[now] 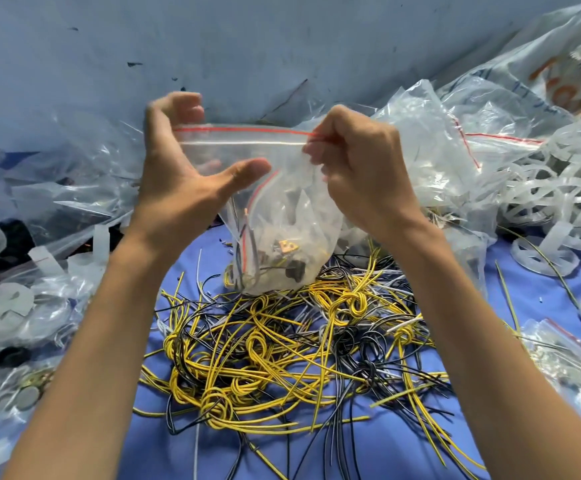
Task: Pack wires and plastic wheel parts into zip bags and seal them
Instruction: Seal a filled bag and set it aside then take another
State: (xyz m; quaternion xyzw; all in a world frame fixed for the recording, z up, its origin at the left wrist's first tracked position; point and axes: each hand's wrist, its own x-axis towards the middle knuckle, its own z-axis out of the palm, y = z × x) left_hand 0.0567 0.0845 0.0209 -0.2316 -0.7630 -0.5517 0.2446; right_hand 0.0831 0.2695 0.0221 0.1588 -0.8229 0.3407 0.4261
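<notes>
The zip bag (265, 188) is held up at mid-frame, above the pile of wires (282, 344), its bottom just reaching the top strands. Its contents are hard to make out through the crumpled plastic: a few thin wires, some small dark pieces and one brass-coloured bit are gathered at the bottom. A red line running down inside cannot be identified.

The red-edged top strip is stretched straight between both hands. The right end is pinched in the right hand (358, 164), which is closed tight into a fist around it; the fingertips are hidden behind the plastic. The left edge is cradled in the left hand (175, 161), spread wide, with the thumb laid across the front and the fingers curled round the top corner from behind. Those fingers are blurred.

Yellow, black and white wires, many knotted into loops, are heaped on the blue cloth (351, 445). Plastic wheel parts (552, 188) are piled at the right, partly cut off. Empty clear bags (57, 174) are heaped at the left.
</notes>
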